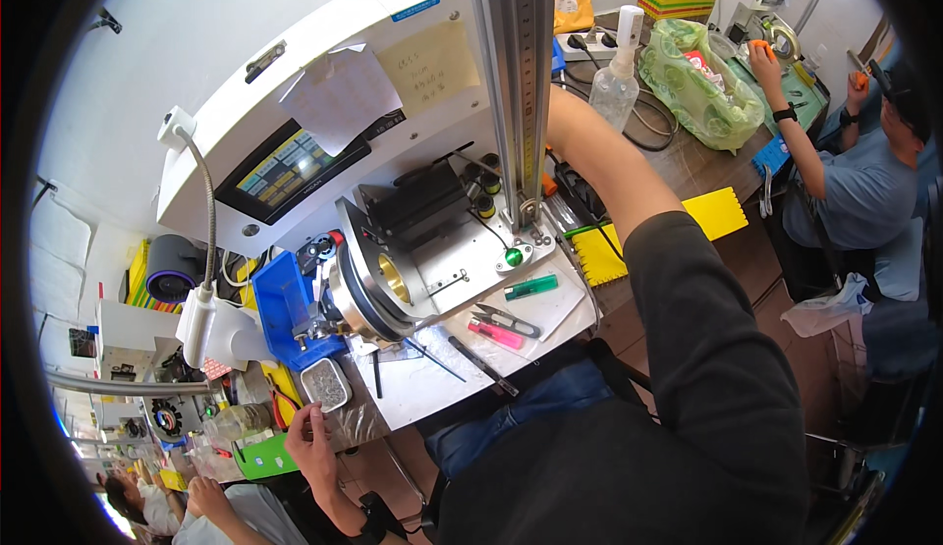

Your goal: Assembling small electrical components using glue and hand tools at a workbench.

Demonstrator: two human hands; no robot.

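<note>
My left hand (312, 449) is beside a small white dish (326, 385) of tiny pieces, its fingers drawn together; anything between them is too small to make out. My right forearm (614, 167) reaches far forward, and that hand is hidden behind an upright metal column (511, 83). Between my arms stands a white machine with a screen (290, 167) and a round metal fixture with a brass-coloured centre (393, 278). On the white sheet in front of it lie a green lighter (530, 288), a pink lighter (496, 335), thread snips (508, 321), a black pen-like tool (481, 364) and blue tweezers (435, 359).
A blue bin (285, 314) and a white flexible-neck lamp (196, 319) stand left of the fixture. At the right are a spray bottle (614, 83), a green plastic bag (702, 83) and a yellow strip (712, 216). A co-worker (864, 172) sits at the right; another person's hand (211, 498) shows lower left.
</note>
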